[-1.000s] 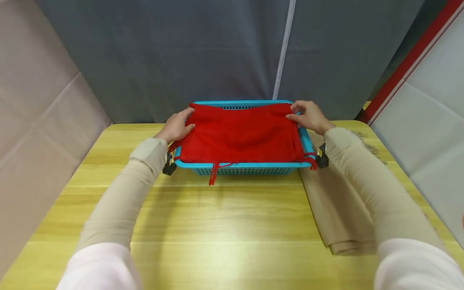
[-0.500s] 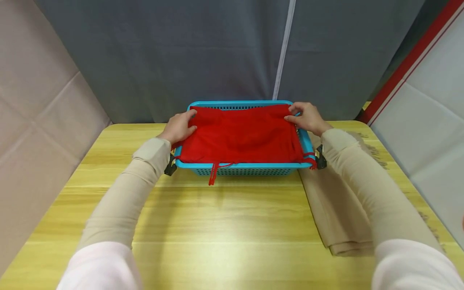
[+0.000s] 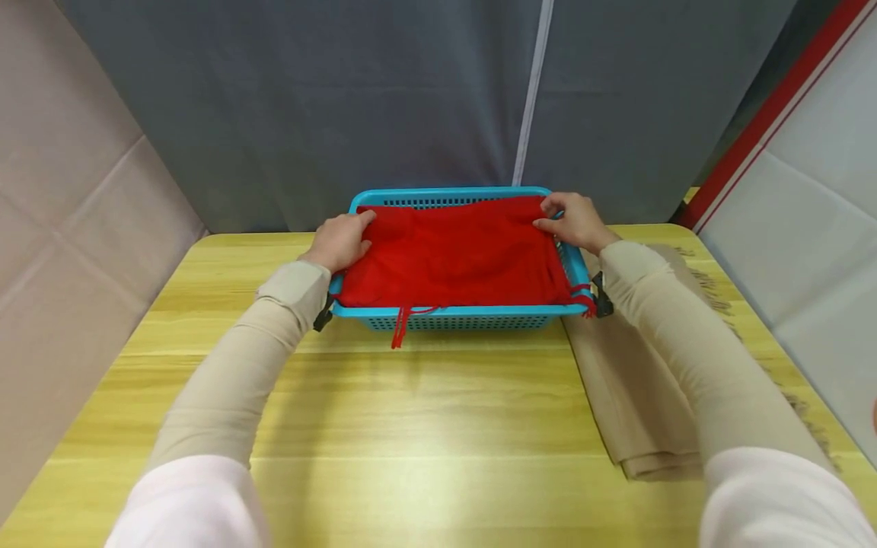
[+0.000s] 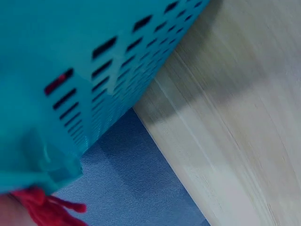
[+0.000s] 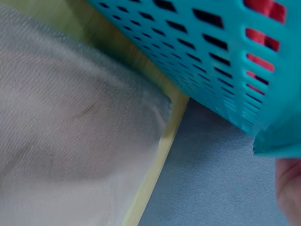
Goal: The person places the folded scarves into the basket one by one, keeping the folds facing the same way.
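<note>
In the head view, a red fringed scarf (image 3: 455, 255) lies folded across a blue perforated plastic basket (image 3: 466, 310), with some tassels hanging over the near rim. My left hand (image 3: 338, 242) pinches the scarf's far left corner. At the far right corner my right hand (image 3: 578, 221) pinches the cloth between thumb and fingers. Below the basket's rim, the left wrist view catches red tassels (image 4: 47, 207) and a sliver of the hand. The right wrist view shows part of the right hand (image 5: 289, 188) beneath the rim; its fingertips are hidden there.
A folded beige fringed cloth (image 3: 637, 403) lies on the wooden table (image 3: 411, 426), right of the basket and partly under the right arm. A grey curtain (image 3: 308, 114) hangs behind the table. Pale panels (image 3: 82, 190) flank both sides.
The scarf's far edge has come slightly nearer, showing more of the basket's back rim at the left. My left hand has shifted slightly right, my right hand slightly left.
</note>
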`<move>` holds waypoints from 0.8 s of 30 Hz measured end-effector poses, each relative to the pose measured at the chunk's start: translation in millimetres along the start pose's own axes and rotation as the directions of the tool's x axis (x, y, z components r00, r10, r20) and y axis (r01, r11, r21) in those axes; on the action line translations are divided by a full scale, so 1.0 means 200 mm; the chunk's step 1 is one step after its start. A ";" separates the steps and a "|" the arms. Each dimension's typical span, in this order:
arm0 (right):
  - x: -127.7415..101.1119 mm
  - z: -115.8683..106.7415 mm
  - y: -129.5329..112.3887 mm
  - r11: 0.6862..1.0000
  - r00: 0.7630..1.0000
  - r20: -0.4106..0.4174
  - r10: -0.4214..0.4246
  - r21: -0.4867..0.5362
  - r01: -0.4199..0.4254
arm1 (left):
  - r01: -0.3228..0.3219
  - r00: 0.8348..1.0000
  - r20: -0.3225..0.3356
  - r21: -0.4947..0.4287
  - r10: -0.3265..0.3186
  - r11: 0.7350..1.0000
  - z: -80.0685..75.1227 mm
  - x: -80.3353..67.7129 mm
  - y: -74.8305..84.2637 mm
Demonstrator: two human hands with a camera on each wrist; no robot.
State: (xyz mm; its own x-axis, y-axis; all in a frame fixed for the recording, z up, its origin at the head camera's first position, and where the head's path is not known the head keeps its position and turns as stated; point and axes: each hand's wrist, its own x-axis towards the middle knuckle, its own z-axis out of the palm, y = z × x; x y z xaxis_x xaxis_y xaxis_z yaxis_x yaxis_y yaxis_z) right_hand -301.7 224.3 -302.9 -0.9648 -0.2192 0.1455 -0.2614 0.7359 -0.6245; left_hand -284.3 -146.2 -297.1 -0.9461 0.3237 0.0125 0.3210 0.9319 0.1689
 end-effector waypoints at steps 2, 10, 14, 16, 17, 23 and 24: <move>0.00 0.00 0.00 1.000 1.000 -0.001 -0.007 -0.017 0.007 | 0.011 1.000 0.004 -0.001 -0.011 1.000 0.00 0.00 0.00; 0.00 0.01 0.00 0.996 0.999 -0.026 -0.045 -0.083 0.043 | 0.037 0.998 -0.044 -0.084 -0.041 0.996 0.01 -0.01 -0.02; 0.00 0.02 0.00 0.993 0.997 -0.043 -0.060 -0.104 0.055 | 0.088 0.994 -0.046 -0.171 -0.098 0.981 0.00 -0.01 -0.03; 0.00 0.02 0.00 0.992 0.997 -0.045 -0.062 -0.109 0.057 | 0.112 0.991 -0.047 -0.194 -0.123 0.975 0.00 -0.01 -0.03; 0.00 0.02 0.00 0.992 0.997 -0.045 -0.064 -0.111 0.059 | 0.121 0.990 -0.049 -0.199 -0.133 0.973 0.00 -0.01 -0.03; 0.01 0.02 -0.01 0.991 0.998 -0.044 -0.050 -0.126 0.044 | 0.154 0.984 -0.056 -0.215 -0.169 0.964 0.00 -0.01 -0.04; 0.01 0.01 -0.01 0.990 0.998 -0.042 -0.049 -0.132 0.043 | 0.158 0.983 -0.056 -0.221 -0.175 0.962 0.00 -0.01 -0.04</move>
State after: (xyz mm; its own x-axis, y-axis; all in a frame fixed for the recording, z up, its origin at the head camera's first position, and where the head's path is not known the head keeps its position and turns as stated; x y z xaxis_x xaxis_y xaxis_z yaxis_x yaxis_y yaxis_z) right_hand -303.2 221.0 -304.0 -0.9512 -0.2278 0.2081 -0.3043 0.8040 -0.5109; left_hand -285.2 -154.6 -299.0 -0.9885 0.1461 0.0381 0.1495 0.9117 0.3826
